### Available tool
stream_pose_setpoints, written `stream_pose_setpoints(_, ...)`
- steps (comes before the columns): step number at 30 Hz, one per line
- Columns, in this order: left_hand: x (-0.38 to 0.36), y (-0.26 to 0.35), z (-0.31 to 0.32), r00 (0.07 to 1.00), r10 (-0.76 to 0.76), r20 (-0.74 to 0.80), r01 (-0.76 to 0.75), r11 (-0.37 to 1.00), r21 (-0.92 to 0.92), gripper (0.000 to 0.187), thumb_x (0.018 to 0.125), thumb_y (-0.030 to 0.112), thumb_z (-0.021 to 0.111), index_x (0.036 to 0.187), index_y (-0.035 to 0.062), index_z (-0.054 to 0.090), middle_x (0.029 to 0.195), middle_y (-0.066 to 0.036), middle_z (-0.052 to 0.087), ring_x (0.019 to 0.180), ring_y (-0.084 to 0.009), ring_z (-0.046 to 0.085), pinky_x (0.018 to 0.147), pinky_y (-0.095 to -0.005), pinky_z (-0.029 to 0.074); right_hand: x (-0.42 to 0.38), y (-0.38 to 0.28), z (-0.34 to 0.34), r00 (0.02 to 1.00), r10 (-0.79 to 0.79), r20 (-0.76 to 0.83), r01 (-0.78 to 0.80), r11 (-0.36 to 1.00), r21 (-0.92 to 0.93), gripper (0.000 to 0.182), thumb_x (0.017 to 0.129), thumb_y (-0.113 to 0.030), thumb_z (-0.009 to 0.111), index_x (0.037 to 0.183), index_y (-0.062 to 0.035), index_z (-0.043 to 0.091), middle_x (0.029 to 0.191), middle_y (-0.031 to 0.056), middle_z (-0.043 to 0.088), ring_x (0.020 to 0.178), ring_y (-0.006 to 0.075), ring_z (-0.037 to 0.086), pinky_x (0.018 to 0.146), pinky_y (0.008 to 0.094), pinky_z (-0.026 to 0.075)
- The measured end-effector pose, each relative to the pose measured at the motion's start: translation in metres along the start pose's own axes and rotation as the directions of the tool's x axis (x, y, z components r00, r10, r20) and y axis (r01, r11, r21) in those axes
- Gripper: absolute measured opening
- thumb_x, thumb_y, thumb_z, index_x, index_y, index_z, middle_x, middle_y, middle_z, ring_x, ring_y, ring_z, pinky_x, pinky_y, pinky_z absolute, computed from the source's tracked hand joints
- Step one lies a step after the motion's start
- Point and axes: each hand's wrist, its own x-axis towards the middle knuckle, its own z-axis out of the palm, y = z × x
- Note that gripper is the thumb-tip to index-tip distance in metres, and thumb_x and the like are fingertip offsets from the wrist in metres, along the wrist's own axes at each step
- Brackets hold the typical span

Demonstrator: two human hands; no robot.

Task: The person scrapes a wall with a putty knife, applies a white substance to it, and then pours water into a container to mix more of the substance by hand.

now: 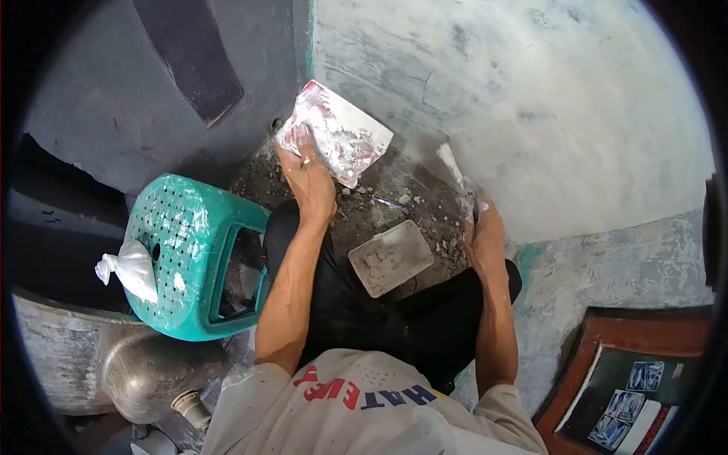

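My left hand (307, 171) grips the near-left edge of a flat board (353, 136) smeared with white paste and reddish patches, its thumb on top. To the right, my right hand (483, 227) is closed round the handle of a narrow scraper (450, 164) whose blade is coated in white and points up and left, near the pale wall. Between and below my hands, a rectangular tray (391, 258) with grey residue rests on the rubble-strewn floor, in front of my legs. The board and the scraper are apart.
A green plastic stool (178, 227) with a knotted white bag (135, 271) on it stands at the left. Below it are a rounded metal vessel (152, 371) and a pale cup (191, 409). Walls (531, 98) meet behind the board. A wooden frame (644, 324) lies at lower right.
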Motion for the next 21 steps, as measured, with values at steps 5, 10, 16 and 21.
stream_pose_setpoints(5,-0.005,0.002,-0.004,0.993,0.086,0.080,-0.099,0.981,0.169,0.040,0.109,0.029,0.049,0.130,-0.0057,0.052,0.123,-0.017,0.060,0.113,-0.0219,0.055,0.103,-0.0374,0.041,-0.014,-0.022,0.032,0.893,-0.426,-0.145,0.374,0.882,-0.288,0.059,0.080,0.001,0.067,0.137,-0.0158,0.062,0.109,0.0120,0.068,0.088,0.0319,0.065,0.075,0.0425,0.055)
stream_pose_setpoints(10,-0.014,0.002,-0.004,0.978,0.037,0.203,-0.071,0.984,0.165,0.037,0.108,0.026,0.052,0.125,-0.0066,0.056,0.115,-0.016,0.064,0.107,-0.0203,0.057,0.098,-0.0358,0.044,-0.020,-0.021,0.057,0.920,-0.374,-0.120,0.337,0.908,-0.248,0.054,0.077,-0.001,0.070,0.130,-0.0136,0.067,0.105,0.0109,0.066,0.088,0.0321,0.066,0.074,0.0442,0.054)
stream_pose_setpoints(16,-0.022,0.006,-0.006,0.943,-0.043,0.330,-0.049,0.962,0.267,0.039,0.107,0.024,0.054,0.129,-0.0088,0.056,0.117,-0.017,0.067,0.106,-0.0207,0.060,0.096,-0.0354,0.046,-0.022,-0.022,0.079,0.960,-0.231,-0.157,0.211,0.969,-0.131,0.042,0.078,-0.004,0.072,0.119,-0.0074,0.070,0.102,0.0127,0.065,0.088,0.0339,0.067,0.072,0.0436,0.053)
stream_pose_setpoints(21,-0.025,0.004,-0.010,0.921,-0.089,0.379,-0.041,0.946,0.321,0.041,0.106,0.023,0.055,0.131,-0.0096,0.056,0.120,-0.020,0.067,0.111,-0.0226,0.061,0.098,-0.0365,0.046,-0.003,-0.036,0.084,0.973,-0.176,-0.150,0.173,0.984,-0.031,0.031,0.078,-0.003,0.072,0.108,0.0013,0.069,0.102,0.0152,0.064,0.088,0.0363,0.067,0.073,0.0425,0.053)
